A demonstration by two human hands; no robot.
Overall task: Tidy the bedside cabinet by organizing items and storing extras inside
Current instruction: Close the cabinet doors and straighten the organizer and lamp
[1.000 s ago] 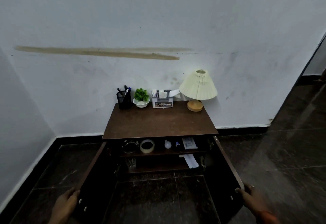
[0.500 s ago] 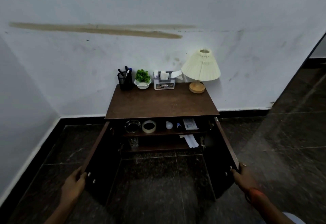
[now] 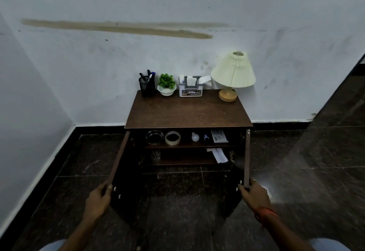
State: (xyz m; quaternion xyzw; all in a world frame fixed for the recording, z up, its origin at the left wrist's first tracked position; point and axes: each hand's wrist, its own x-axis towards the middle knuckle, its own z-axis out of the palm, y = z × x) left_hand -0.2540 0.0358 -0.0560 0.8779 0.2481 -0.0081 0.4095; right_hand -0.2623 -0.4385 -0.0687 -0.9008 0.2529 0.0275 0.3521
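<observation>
- Facing the person, the dark-brown cabinet is standing upright, wide open.
- Left hand is gripping the left door with curled fingers; right hand is gripping the right door likewise.

Stained white wall, dark, perhaps granite floor.

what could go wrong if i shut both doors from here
The white paper seems to overhang the lower shelf; the right door could crumple it. The left hand grips the left door, the right hand the right door, at their edges; fingers could get pinched between them.
</observation>
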